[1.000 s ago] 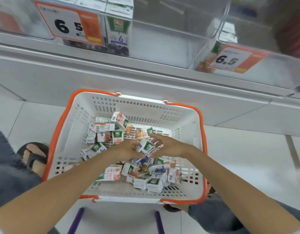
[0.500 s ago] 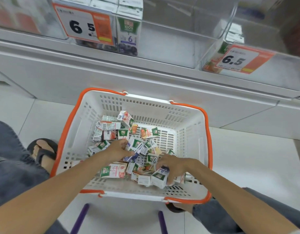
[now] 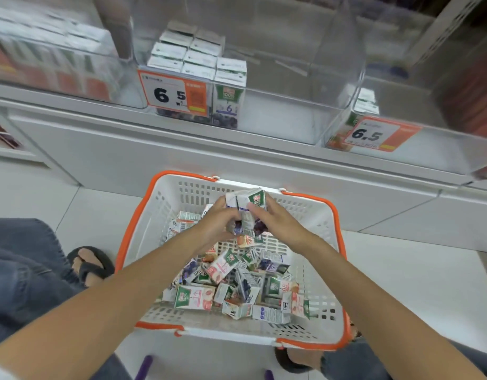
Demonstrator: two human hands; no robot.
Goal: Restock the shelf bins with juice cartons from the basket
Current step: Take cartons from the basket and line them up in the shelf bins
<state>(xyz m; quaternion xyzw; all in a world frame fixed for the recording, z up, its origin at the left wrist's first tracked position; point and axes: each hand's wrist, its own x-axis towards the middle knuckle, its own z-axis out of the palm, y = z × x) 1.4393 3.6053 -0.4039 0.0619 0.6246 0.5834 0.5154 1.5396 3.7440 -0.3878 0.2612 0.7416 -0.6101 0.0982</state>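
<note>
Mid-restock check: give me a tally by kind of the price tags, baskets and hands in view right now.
Orange-and-white price tags: 2
White plastic basket with orange rim: 1
Hands, left hand and right hand, together gripping a bunch of small juice cartons: 2
Total: 5

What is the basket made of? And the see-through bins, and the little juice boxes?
Basket: looks like hard white plastic, moulded slots, orange rim. Bins: clear glossy plastic, probably acrylic; cartons show through and light glints off. Juice boxes: printed coated cardboard, sharp folded edges, slight sheen.
</note>
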